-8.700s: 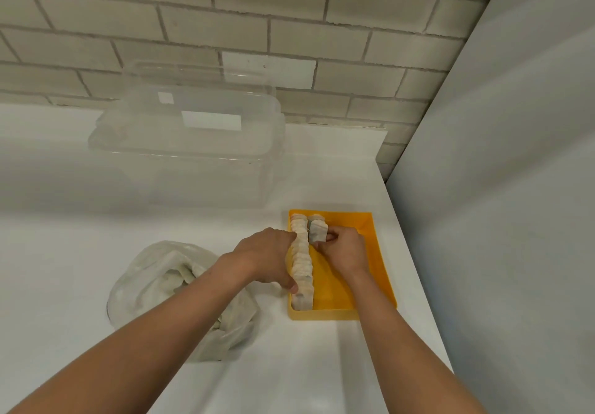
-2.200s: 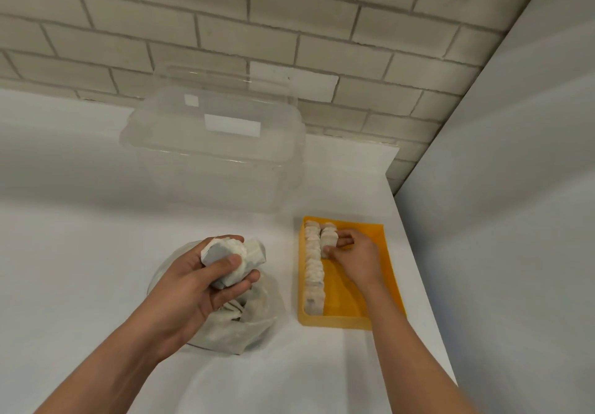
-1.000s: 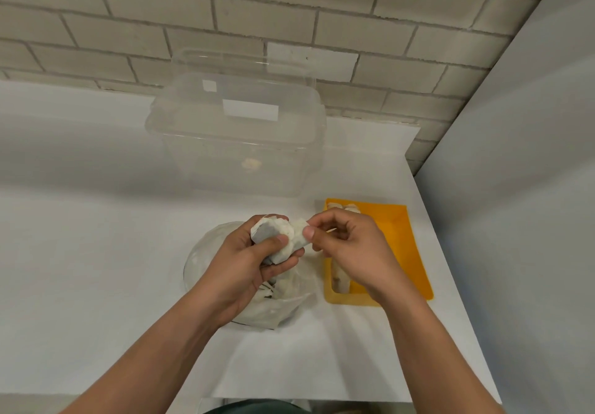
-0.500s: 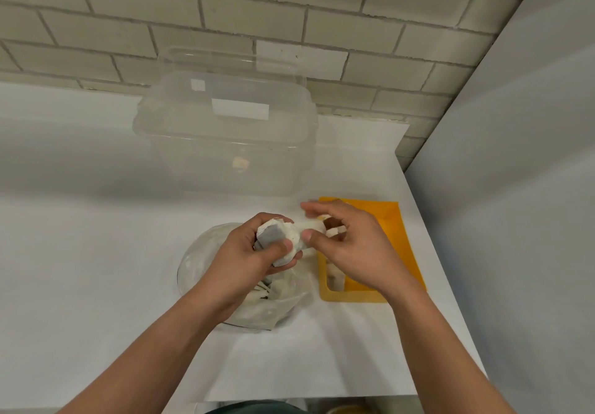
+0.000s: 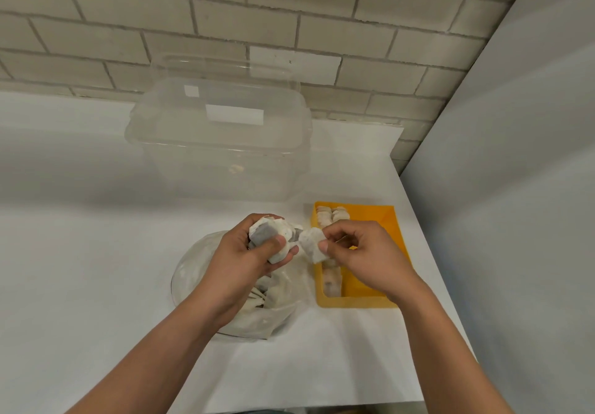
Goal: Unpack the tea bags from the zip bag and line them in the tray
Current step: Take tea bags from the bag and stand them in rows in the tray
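Over zip bag (image 5: 273, 317) slumped on counter (image 5: 80, 285), gripping bunch of tea bags (image 5: 269, 236) in curled left hand (image 5: 248, 262). Pinching single tea bag (image 5: 310, 247) between thumb and forefinger of right hand (image 5: 370, 252), pulled clear of the bunch since half a second ago and now just beside it. Held face-up, long axis slanting roughly far-left to near-right. Beyond, orange tray (image 5: 386, 220) set lengthwise, row of tea bags (image 5: 331, 280) along left wall. Farthest, clear tub (image 5: 222, 143).
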Motion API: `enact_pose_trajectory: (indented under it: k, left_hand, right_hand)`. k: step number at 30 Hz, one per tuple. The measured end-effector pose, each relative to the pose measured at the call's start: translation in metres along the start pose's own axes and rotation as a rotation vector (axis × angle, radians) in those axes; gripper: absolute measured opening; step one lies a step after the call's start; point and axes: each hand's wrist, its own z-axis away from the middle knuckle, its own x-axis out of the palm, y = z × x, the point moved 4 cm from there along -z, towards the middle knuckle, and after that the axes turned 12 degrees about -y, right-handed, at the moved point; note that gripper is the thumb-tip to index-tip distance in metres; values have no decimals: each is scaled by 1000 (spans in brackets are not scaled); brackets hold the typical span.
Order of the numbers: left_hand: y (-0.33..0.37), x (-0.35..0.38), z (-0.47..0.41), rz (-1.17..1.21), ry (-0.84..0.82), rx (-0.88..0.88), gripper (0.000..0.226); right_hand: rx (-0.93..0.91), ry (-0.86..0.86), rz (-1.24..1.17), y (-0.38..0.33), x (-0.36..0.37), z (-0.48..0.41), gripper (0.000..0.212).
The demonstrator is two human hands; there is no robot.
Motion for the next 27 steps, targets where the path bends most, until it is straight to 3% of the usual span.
enact_pose_trajectory:
  k: [4,9,16,21,27]
  left_hand:
    - [1,-2,-1,70,29,-3,20]
    - [2,-2,1,105,40,-8,21]
    - [3,-2,6,136,47,-5,23]
    - [3,-3,9,129,61,-10,20]
    - [4,-6,10,125,82,-8,20]
  right_hand:
    - [-7,129,-402,18,1,4,5]
    - [3,289,-614,43,-3,5,12]
    - [150,475,-523,94,-22,-9,11]
    - [208,382,-424,117,-17,-26,5]
    - [267,274,-287,130,-9,-48,13]
